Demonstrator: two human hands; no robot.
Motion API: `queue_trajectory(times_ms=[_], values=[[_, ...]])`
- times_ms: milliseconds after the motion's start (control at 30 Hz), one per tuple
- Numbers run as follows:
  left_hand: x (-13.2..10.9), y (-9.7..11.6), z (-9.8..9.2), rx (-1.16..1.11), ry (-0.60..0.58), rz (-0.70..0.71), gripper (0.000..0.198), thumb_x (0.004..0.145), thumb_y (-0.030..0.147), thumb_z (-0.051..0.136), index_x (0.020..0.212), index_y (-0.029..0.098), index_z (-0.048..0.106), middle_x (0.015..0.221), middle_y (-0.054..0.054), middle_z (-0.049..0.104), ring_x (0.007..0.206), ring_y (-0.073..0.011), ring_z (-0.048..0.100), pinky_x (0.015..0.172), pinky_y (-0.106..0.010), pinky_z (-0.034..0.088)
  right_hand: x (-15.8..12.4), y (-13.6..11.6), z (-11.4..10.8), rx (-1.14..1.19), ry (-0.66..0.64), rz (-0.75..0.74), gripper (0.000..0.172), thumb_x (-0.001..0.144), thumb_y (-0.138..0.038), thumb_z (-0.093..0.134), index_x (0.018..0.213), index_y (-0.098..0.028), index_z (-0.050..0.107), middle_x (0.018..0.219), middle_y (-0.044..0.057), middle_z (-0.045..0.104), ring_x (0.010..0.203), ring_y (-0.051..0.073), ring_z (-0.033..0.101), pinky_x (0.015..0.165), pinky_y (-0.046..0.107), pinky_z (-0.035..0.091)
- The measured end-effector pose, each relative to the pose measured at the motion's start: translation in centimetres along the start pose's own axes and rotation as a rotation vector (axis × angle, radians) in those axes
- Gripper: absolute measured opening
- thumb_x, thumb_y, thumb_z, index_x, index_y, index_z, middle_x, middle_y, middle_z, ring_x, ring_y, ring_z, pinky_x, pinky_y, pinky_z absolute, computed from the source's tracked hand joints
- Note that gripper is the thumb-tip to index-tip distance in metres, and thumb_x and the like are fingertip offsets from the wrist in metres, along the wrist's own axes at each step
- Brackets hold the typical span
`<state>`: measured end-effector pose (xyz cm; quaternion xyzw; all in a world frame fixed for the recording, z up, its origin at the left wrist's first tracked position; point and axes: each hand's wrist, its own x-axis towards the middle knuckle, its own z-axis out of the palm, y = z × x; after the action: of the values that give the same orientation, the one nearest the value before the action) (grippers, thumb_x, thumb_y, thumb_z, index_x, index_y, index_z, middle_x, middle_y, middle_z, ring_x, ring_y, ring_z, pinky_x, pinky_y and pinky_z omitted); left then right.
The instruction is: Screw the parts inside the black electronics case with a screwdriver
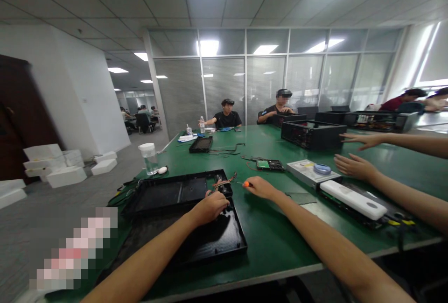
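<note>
My right hand (259, 188) is closed around a screwdriver (247, 184) with an orange handle. The thin shaft points left toward a bundle of coloured wires (224, 182). Those wires lie at the right end of a black open case (168, 195), made of two shallow halves lying side by side. My left hand (212, 207) has its fingers curled together over the inner edge of the case, just below the wires. What those fingers hold, if anything, is hidden.
A co-worker's two hands (356, 167) reach in from the right, above an optical drive (308, 172) and a long white device (353, 199). Behind them stands a black box (313, 135). A circuit board (269, 165), a jar (150, 159) and a small black tray (201, 144) are on the green table (273, 261).
</note>
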<state>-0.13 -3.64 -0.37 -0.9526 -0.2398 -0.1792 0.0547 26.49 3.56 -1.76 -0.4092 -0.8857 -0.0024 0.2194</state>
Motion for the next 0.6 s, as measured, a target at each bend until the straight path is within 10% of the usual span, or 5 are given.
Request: queue_trajectory(times_ms=[600], values=[[1.0, 0.4, 2.5, -0.073, 0.105, -0.22, 0.018, 0.082, 0.031, 0.054, 0.082, 0.018, 0.066, 0.085, -0.004, 0.056, 0.084, -0.0164, 0.048, 0.077, -0.029, 0.036, -0.2, -1.1, -1.2, -0.001, 0.03, -0.03, 0.02, 0.081, -0.027, 0.047, 0.077, -0.014, 0.061, 0.075, 0.007, 0.061, 0.072, 0.016, 0.053, 0.067, 0.025, 0.036]])
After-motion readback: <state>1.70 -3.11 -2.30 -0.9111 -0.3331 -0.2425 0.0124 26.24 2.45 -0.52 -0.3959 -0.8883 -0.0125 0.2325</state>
